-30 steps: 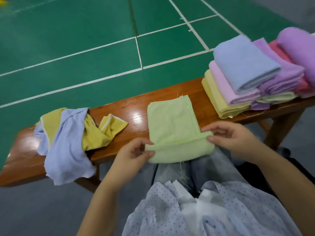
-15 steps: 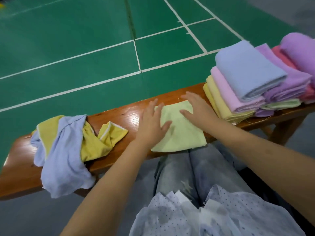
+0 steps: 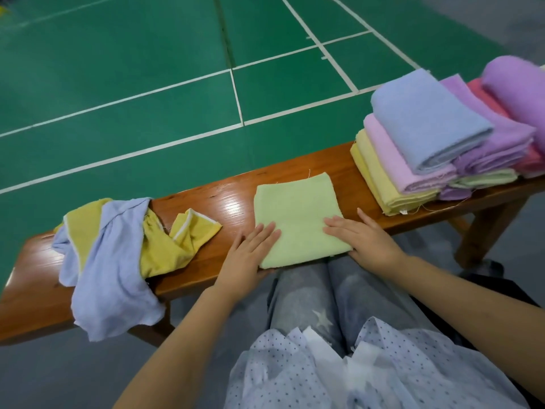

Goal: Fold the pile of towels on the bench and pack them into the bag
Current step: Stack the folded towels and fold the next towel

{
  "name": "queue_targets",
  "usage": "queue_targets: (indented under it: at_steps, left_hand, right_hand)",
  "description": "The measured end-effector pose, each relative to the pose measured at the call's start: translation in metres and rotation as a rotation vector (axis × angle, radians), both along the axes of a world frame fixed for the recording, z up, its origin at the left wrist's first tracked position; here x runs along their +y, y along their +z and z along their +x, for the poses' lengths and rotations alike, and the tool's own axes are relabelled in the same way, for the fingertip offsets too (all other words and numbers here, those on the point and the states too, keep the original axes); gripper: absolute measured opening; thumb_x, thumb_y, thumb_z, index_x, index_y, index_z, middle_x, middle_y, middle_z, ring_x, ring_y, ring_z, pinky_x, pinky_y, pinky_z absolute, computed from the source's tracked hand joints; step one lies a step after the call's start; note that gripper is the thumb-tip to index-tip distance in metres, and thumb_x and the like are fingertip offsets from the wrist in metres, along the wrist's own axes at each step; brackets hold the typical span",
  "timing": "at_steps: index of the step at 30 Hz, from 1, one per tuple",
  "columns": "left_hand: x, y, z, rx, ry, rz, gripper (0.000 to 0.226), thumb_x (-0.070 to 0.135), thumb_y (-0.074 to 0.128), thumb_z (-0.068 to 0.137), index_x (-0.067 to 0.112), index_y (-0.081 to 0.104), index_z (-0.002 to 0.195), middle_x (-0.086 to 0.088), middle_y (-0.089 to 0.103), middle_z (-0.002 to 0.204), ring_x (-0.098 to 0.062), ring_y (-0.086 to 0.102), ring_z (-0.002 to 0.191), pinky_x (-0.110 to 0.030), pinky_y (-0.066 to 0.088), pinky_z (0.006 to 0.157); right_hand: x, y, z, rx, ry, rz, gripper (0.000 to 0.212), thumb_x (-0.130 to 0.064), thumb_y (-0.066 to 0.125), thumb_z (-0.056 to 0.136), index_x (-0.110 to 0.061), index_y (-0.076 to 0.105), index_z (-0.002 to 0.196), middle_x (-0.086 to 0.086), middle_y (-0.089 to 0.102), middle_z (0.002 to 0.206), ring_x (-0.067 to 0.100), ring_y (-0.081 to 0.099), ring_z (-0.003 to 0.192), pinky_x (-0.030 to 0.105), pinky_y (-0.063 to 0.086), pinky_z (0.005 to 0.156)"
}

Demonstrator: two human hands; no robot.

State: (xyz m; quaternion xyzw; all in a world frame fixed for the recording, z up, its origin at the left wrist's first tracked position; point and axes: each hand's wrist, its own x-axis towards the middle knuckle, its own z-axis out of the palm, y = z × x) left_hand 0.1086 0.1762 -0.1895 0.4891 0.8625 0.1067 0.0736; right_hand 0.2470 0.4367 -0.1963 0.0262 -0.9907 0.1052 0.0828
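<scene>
A folded green towel (image 3: 298, 215) lies flat on the wooden tabletop (image 3: 227, 202), right in front of the person, its near edge just over the tabletop's front lip. Both hands rest palm down on its near half. The left hand (image 3: 250, 249) lies on the towel's near left corner, fingers straight and close together, the heel of the hand off the cloth on the wood. The right hand (image 3: 361, 240) lies on the near right corner, fingers stretched out and slightly fanned, pointing inward across the towel. Neither hand pinches anything; both are flattened on the cloth.

To the left, well apart from the green towel, sits the unfolded pile: a yellow towel (image 3: 165, 243) with a white hem, crumpled, and a pale blue towel (image 3: 109, 278) draped over it and hanging off the front edge of the tabletop.

To the right, near the green towel but not touching it, stands the folded stack. A blue towel (image 3: 424, 116) lies on top, a pink one (image 3: 395, 160) under it, and a pale yellow one (image 3: 380, 181) at the bottom. Beside these are purple towels (image 3: 495, 140), a red one (image 3: 486, 93) partly hidden, and a rolled-looking purple one (image 3: 522, 87) at the frame's edge.

Beyond the tabletop stretches a green court floor (image 3: 118, 84) with white lines. The person's knees in grey trousers (image 3: 318, 293) sit just below the tabletop's near edge.
</scene>
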Motion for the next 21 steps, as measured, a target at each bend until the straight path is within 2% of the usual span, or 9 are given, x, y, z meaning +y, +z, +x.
queue_targets:
  at_steps: [5,8,10,12,14,16,17,19,21]
  left_hand:
    - [-0.007,-0.002,0.01,-0.044,0.04,0.18,0.066,0.013,0.071,0.084,0.027,0.044,0.142,0.015,0.029,0.147,-0.004,0.019,0.14,-0.029,-0.001,0.116]
    - [-0.012,0.008,0.017,-0.247,0.163,0.297,0.045,0.014,0.069,0.087,0.03,0.059,0.128,0.02,0.046,0.136,0.009,0.032,0.131,-0.022,0.006,0.115]
    - [-0.014,0.02,0.021,-0.456,0.252,0.368,0.034,0.017,0.066,0.089,0.035,0.063,0.118,0.022,0.058,0.126,0.009,0.048,0.12,-0.023,0.025,0.113]
    - [-0.012,0.035,0.025,-0.601,0.339,0.433,0.019,0.021,0.063,0.092,0.035,0.066,0.104,0.026,0.068,0.103,0.004,0.06,0.1,-0.022,0.046,0.092]
    - [-0.007,0.046,0.025,-0.582,0.411,0.448,0.012,0.024,0.057,0.096,0.031,0.064,0.089,0.025,0.064,0.084,0.004,0.058,0.081,-0.019,0.046,0.074]
    - [0.0,0.053,0.024,-0.572,0.441,0.446,0.011,0.028,0.056,0.096,0.029,0.061,0.085,0.022,0.063,0.079,0.003,0.056,0.075,-0.02,0.045,0.071]
    - [0.003,0.054,0.024,-0.643,0.444,0.449,0.006,0.034,0.059,0.093,0.029,0.06,0.09,0.021,0.064,0.083,0.003,0.058,0.078,-0.023,0.047,0.074]
    - [0.007,0.054,0.026,-0.857,0.454,0.421,0.042,0.055,0.068,0.078,0.031,0.056,0.111,0.015,0.068,0.104,-0.002,0.063,0.097,-0.033,0.054,0.087]
    - [0.009,0.049,0.027,-0.974,0.464,0.402,0.083,0.061,0.077,0.064,0.032,0.042,0.134,0.01,0.066,0.118,-0.01,0.062,0.11,-0.037,0.053,0.094]
  right_hand:
    - [-0.002,0.0,0.014,0.088,-0.033,-0.329,0.05,0.01,0.076,0.065,-0.015,0.069,0.108,0.002,0.066,0.12,0.01,0.057,0.116,0.059,0.019,0.109]
    - [-0.001,0.009,0.024,-0.019,-0.118,-0.608,0.041,0.0,0.068,0.081,-0.026,0.065,0.113,-0.005,0.061,0.125,0.006,0.05,0.123,0.043,0.008,0.119]
    - [0.0,0.017,0.028,-0.11,-0.163,-0.777,0.038,-0.006,0.065,0.086,-0.033,0.062,0.112,-0.011,0.057,0.127,0.011,0.046,0.128,0.039,0.011,0.12]
    - [0.002,0.025,0.027,-0.111,-0.198,-0.947,0.031,-0.008,0.064,0.089,-0.035,0.062,0.104,-0.01,0.063,0.115,0.013,0.054,0.115,0.036,0.033,0.109]
    - [0.004,0.031,0.022,-0.072,-0.254,-1.056,0.025,-0.006,0.062,0.09,-0.028,0.063,0.099,-0.003,0.065,0.102,0.013,0.059,0.099,0.03,0.045,0.09]
    - [0.005,0.036,0.017,-0.062,-0.279,-1.08,0.019,-0.003,0.059,0.091,-0.02,0.062,0.099,0.0,0.065,0.098,0.01,0.058,0.092,0.025,0.045,0.084]
    - [0.005,0.037,0.016,-0.074,-0.277,-1.082,0.017,-0.004,0.059,0.091,-0.017,0.062,0.101,0.001,0.065,0.098,0.007,0.058,0.091,0.023,0.045,0.083]
    - [0.005,0.038,0.015,-0.099,-0.274,-1.089,0.018,-0.005,0.058,0.091,-0.018,0.063,0.102,0.0,0.065,0.1,0.005,0.058,0.091,0.021,0.046,0.084]
    - [0.005,0.037,0.016,-0.104,-0.277,-1.096,0.02,-0.005,0.058,0.092,-0.022,0.063,0.101,-0.002,0.066,0.101,0.007,0.059,0.095,0.023,0.046,0.086]
